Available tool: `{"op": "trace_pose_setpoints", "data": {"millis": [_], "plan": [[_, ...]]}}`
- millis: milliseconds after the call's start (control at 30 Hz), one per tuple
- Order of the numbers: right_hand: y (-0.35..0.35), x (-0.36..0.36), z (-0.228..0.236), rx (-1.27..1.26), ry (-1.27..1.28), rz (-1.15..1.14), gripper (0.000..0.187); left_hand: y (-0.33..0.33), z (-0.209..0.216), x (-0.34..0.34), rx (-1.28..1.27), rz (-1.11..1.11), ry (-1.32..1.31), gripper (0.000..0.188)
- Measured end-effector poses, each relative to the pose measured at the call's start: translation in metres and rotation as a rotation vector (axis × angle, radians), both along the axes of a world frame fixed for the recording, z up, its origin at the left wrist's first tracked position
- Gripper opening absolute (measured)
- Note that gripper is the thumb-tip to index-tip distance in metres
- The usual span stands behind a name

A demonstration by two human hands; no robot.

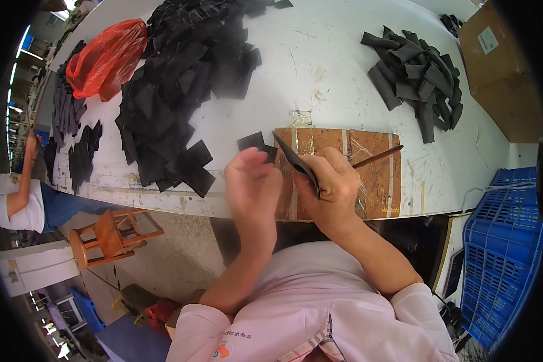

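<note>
My right hand (335, 187) is closed on a folded black fabric piece (294, 160), which stands tilted with its tip up and to the left. A thin brown stick (377, 157) juts out to the right from the same hand, its other end hidden by the fingers. Just left of it, my left hand (250, 187) is raised, smeared by motion, with loosely curled fingers and nothing visible in them. Beyond those fingers lie a few flat black pieces (251, 141). Under both hands is a worn brown board (374, 196) with strips of clear tape.
A big heap of black pieces (181, 84) covers the table's left part, beside a red plastic bag (111, 57). Rolled black pieces (419, 78) are piled far right, near a cardboard box (501, 72). A blue crate (501, 247) stands right; a wooden stool (111, 235) and another person (18, 196) are left.
</note>
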State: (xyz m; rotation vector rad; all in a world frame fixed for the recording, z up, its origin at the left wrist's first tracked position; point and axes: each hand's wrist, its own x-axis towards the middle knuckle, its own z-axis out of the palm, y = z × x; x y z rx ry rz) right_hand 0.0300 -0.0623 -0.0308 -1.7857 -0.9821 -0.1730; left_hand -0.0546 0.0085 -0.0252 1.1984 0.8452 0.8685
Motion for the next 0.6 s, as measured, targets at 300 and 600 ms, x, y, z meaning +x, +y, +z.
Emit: {"op": "trace_pose_setpoints", "data": {"millis": [300, 600], "plan": [[-0.009, 0.004, -0.007, -0.154, -0.329, -0.037, 0.026, -0.005, 0.024, -0.008, -0.147, -0.271, -0.141, 0.012], [-0.022, 0.002, 0.019, -0.110, 0.161, 0.218, 0.031, -0.001, 0.020, -0.012, 0.141, -0.299, 0.089, 0.007]]}}
